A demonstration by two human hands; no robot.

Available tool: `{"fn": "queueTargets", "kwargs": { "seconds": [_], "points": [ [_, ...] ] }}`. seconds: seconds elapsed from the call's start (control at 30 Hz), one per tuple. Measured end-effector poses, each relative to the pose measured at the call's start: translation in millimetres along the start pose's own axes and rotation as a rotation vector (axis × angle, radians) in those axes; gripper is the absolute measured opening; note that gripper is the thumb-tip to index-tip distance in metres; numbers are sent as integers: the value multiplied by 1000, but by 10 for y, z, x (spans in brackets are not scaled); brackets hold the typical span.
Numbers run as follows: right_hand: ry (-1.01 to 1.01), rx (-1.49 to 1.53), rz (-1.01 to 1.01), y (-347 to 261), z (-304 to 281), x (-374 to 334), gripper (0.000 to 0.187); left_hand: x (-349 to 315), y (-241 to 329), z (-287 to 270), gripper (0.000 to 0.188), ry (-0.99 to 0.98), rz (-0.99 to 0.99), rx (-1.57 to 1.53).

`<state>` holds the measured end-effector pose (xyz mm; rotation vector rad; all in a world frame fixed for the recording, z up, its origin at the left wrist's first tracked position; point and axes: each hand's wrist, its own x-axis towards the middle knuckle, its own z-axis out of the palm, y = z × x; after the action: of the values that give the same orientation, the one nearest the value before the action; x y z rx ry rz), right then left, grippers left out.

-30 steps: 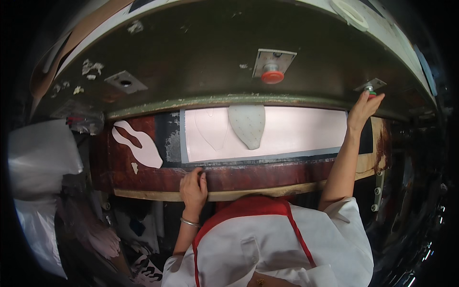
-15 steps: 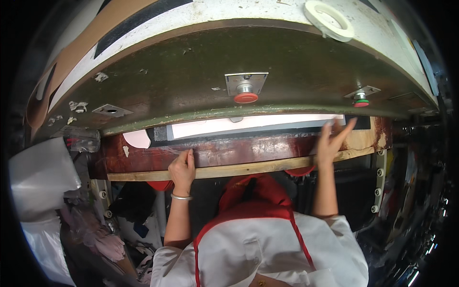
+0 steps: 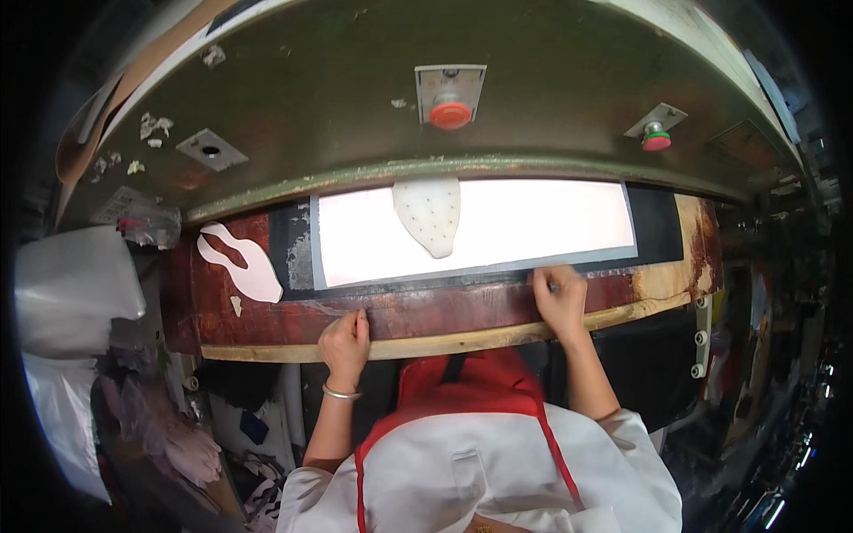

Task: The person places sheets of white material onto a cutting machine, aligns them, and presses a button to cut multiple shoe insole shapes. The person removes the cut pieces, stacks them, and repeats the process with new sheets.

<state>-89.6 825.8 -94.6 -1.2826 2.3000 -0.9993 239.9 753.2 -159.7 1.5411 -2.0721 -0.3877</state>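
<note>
My left hand (image 3: 345,345) is closed at the wooden front edge of the red-brown work board (image 3: 409,311). Whatever its fingers hold, if anything, is hidden. My right hand (image 3: 562,298) has curled fingers over the board, just in front of the white sheet (image 3: 533,222); I cannot make out anything in them. That sheet lies on a black mat (image 3: 657,226). On top of it rests a tapered, sole-shaped white piece (image 3: 428,218) with small dark dots, its far end hidden under the green machine beam. A pale pink cut-out piece (image 3: 253,273) with a slot lies at the left.
The green machine beam (image 3: 320,107) spans the far side, low over the board. On it sit a red push button (image 3: 450,114) and a smaller red-and-green button (image 3: 656,139). Plastic bags (image 3: 80,280) hang at the left, above pink gloves (image 3: 191,453).
My right hand has moved left and nearer from the sheet's right end, and its spread fingers have curled. My left hand stays closed. More of the sheet, dotted piece and pink cut-out shows now.
</note>
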Motion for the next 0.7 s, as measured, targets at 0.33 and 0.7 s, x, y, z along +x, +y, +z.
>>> {"fn": "queueTargets", "kwargs": {
  "seconds": [0.33, 0.7],
  "points": [
    [20, -37, -407, -579, 1231, -489, 94, -1185, -129, -64, 11, 38, 85, -49],
    [-96, 339, -118, -71, 267, -861, 95, -1702, -120, -122, 13, -96, 105, -95]
  ]
}}
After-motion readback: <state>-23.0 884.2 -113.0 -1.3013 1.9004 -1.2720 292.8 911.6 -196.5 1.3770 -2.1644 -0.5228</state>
